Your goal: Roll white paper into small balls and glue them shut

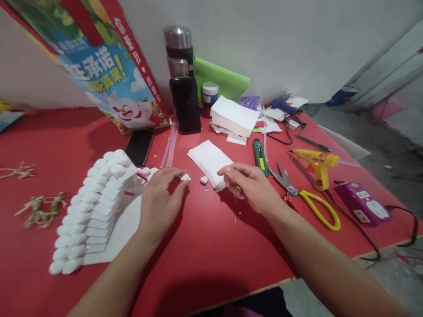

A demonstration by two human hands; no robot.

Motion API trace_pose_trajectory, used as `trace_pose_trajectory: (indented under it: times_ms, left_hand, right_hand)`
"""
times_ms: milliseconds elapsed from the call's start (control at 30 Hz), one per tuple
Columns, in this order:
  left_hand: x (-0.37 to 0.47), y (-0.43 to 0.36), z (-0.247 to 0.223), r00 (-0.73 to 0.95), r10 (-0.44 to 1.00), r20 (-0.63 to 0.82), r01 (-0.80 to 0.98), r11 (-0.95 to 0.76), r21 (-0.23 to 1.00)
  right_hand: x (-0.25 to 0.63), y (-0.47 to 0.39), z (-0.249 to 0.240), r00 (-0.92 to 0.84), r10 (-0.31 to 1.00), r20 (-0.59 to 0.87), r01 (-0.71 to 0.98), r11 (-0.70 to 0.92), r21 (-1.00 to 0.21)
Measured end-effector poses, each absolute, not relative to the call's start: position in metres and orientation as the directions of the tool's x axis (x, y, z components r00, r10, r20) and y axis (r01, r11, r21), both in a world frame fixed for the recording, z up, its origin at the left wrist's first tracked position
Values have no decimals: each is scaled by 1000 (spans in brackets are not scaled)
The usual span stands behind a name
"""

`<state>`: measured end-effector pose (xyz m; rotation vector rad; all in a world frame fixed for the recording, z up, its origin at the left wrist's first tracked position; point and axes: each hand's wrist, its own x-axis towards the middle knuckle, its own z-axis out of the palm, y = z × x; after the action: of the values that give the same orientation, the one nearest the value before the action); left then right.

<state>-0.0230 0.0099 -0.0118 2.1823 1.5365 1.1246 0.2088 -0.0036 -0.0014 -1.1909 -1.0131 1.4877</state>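
Here | left hand (161, 198) pinches a small white ball (185, 177) at its fingertips | right hand (249, 185) open, touching tissue stack (209, 160) | second ball (204, 179) between hands | best rolled tight.

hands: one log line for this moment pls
left hand pinching white wad | right hand on tissue stack | loose wad between

The table (214, 246) is showing plain red. White paper (209, 160) is lying beside yellow-handled scissors (309, 200), a yellow glue gun (317, 165), a purple power strip (363, 203) and a green sheet (220, 79).
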Motion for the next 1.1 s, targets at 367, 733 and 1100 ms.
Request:
trace_pose_trajectory:
  times_ms: [367, 733, 1100]
  left_hand:
    - [-19, 16, -24, 313, 869, 383, 840, -441, 315]
    - [-27, 21, -23, 324, 888, 327, 820, -436, 371]
    - [-32, 14, -10, 215, 891, 401, 863, -365, 349]
  right_hand:
    - [221, 0, -9, -50, 956, 288, 653, 250, -715]
    - [209, -2, -19, -265, 943, 203, 837, 329, -437]
    - [158, 14, 0, -599, 801, -3, 782, 585, -217]
